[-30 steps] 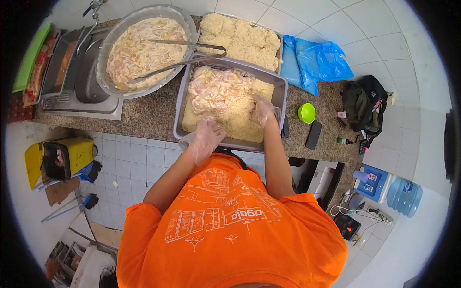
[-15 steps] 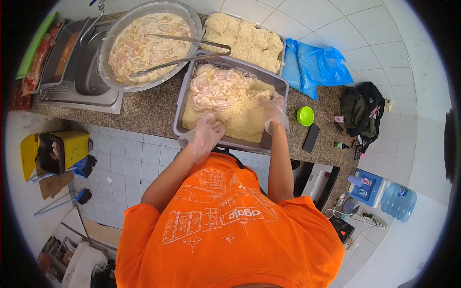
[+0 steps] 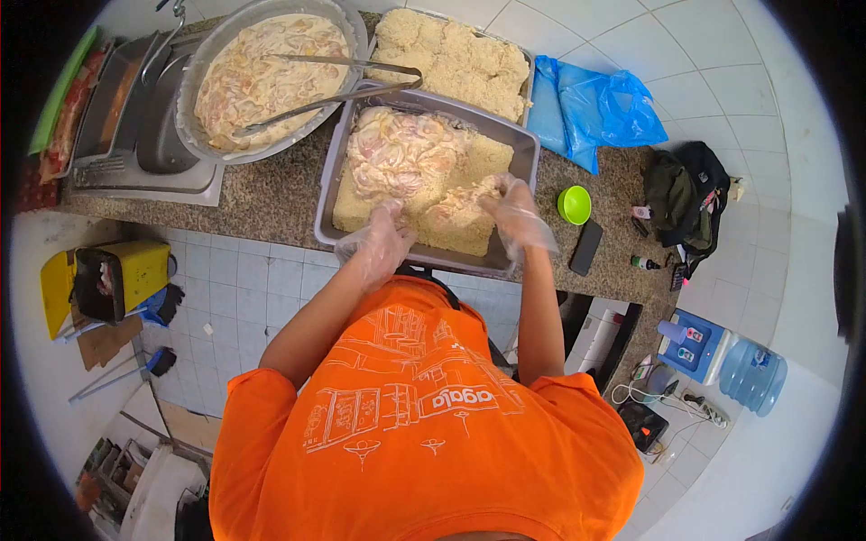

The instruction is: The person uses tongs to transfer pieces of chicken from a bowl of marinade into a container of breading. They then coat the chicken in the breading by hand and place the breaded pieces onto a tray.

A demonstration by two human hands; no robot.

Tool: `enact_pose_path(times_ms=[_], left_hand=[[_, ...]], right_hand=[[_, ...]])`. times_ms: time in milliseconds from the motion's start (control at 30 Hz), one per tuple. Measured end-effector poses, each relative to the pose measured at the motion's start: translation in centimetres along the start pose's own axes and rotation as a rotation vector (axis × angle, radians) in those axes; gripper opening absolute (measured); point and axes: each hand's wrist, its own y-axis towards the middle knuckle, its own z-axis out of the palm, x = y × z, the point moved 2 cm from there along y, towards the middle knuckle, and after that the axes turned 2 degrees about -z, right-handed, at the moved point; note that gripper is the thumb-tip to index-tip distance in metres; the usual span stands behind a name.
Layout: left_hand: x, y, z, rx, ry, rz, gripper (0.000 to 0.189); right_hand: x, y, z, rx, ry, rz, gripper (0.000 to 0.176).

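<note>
In front of me stands a grey plastic tub (image 3: 322,194) with pale breadcrumbs (image 3: 359,216) spread over its bottom. A heap of wet, batter-coated raw chicken pieces (image 3: 406,158) lies on the crumbs at the left and back. My right hand (image 3: 516,215), in a clear plastic glove, is closed on the right end of a partly crumbed chicken piece (image 3: 458,204). Also gloved, my left hand (image 3: 381,242) is at the tub's near side, fingers loosely apart over the crumbs below the heap. Its fingertips are partly hidden, and nothing shows in it.
Behind left, a large bowl (image 3: 187,117) of battered chicken has metal tongs (image 3: 338,101) across it. A tray of crumbed pieces (image 3: 451,59) stands at the back. Blue plastic bags (image 3: 595,108), a green bowl (image 3: 574,206) and a phone (image 3: 586,248) lie right. A sink (image 3: 167,135) is left.
My right hand has moved slightly left and lifted, and a partly crumbed chicken piece now shows in its fingers. My left hand remains near the tub's front, its fingers a little higher in view.
</note>
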Motion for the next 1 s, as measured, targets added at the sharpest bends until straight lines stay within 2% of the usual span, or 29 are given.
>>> enact_pose_path(times_ms=[33,100,133,167,200,233,267,300,333,367,400,433,467,500,533,567,600,633,667,700,733,767,800,833,900,933,1000], left_hand=[[0.3,0.3,0.0,-0.007,0.002,-0.002,0.061],[1.0,0.9,0.4,0.071,0.119,-0.031,0.054],[1.5,1.5,0.6,0.066,0.124,-0.032,0.054],[2.0,2.0,1.3,0.136,0.119,-0.029,0.05],[2.5,2.5,1.9,0.204,0.113,-0.027,0.046],[2.7,2.4,2.8,0.198,0.116,-0.027,0.046],[2.8,2.2,3.9,0.113,0.117,-0.072,0.046],[2.8,2.0,4.7,0.029,0.122,-0.12,0.046],[3.0,2.1,5.1,0.03,0.132,-0.128,0.046],[3.5,2.2,5.5,0.127,0.174,-0.161,0.045],[3.9,2.2,5.8,0.223,0.213,-0.194,0.045],[4.4,2.7,6.0,0.222,0.218,-0.196,0.045],[5.0,3.4,6.4,0.22,0.194,-0.201,0.045],[5.6,3.9,6.6,0.216,0.171,-0.209,0.045],[6.5,4.2,6.6,0.213,0.177,-0.213,0.045],[7.2,4.6,6.8,0.167,0.242,-0.166,0.045],[7.4,5.0,7.1,0.126,0.302,-0.115,0.045],[7.7,5.4,7.1,0.131,0.302,-0.114,0.045],[7.7,5.7,7.2,0.229,0.179,-0.12,0.043],[7.5,5.7,7.2,0.324,0.055,-0.124,0.042],[7.0,4.9,7.1,0.322,0.052,-0.125,0.042],[5.7,3.2,7.2,0.346,0.234,0.037,0.042],[4.7,1.8,7.1,0.367,0.418,0.199,0.042],[3.9,1.0,6.8,0.369,0.416,0.2,0.042],[2.4,0.1,5.7,0.231,0.606,0.223,0.044],[1.9,0.3,5.1,0.232,0.602,0.23,0.044],[2.1,0.6,3.5,0.229,0.059,-0.081,0.053]], right_hand=[[-1.2,1.2,0.9,0.004,0.004,0.004,0.03],[-4.2,3.0,2.8,0.101,0.188,0.284,0.032],[-5.4,3.1,2.9,0.174,-0.177,0.076,0.034],[-4.1,2.1,2.5,0.177,-0.172,0.074,0.034],[-2.9,0.3,1.8,0.04,-0.13,0.062,0.034],[-2.0,-1.2,1.5,-0.099,-0.088,0.055,0.037],[-2.4,-1.7,2.1,-0.101,-0.082,0.059,0.037],[-3.1,-2.0,3.1,0.024,-0.296,0.068,0.041],[-3.7,-2.6,3.8,0.152,-0.509,0.081,0.046],[-3.3,-4.0,4.2,0.149,-0.505,0.095,0.046],[-2.6,-5.5,4.5,0.097,-0.356,0.098,0.048],[-2.2,-6.1,4.6,0.044,-0.208,0.091,0.051],[-2.5,-5.1,4.7,0.197,-0.429,-0.009,0.048],[-4.2,-3.6,5.6,0.195,-0.423,-0.011,0.048],[-7.3,-2.4,7.4,0.29,-0.373,0.085,0.044],[-7.6,-1.9,7.7,0.381,-0.323,0.177,0.04],[-7.9,-1.9,7.5,0.372,-0.325,0.175,0.04],[-5.8,-2.8,6.0,0.262,-0.054,0.343,0.036],[-4.4,-3.3,4.9,0.147,0.221,0.504,0.033],[-4.4,-3.1,3.9,0.146,0.22,0.504,0.033],[-4.5,-2.7,2.5,0.168,-0.11,0.26,0.031],[-4.0,-2.6,1.6,0.187,-0.433,0.01,0.029],[-0.5,-3.6,-0.1,0.095,-0.146,0.144,0.03],[0.8,-3.6,-0.5,0.094,-0.148,0.142,0.03],[2.2,-3.0,-1.1,-0.097,-0.162,0.144,0.029],[-1.6,-1.1,2.1,0.022,-0.25,0.035,0.03],[-9.1,2.6,8.4,0.233,-0.391,-0.214,0.032]])
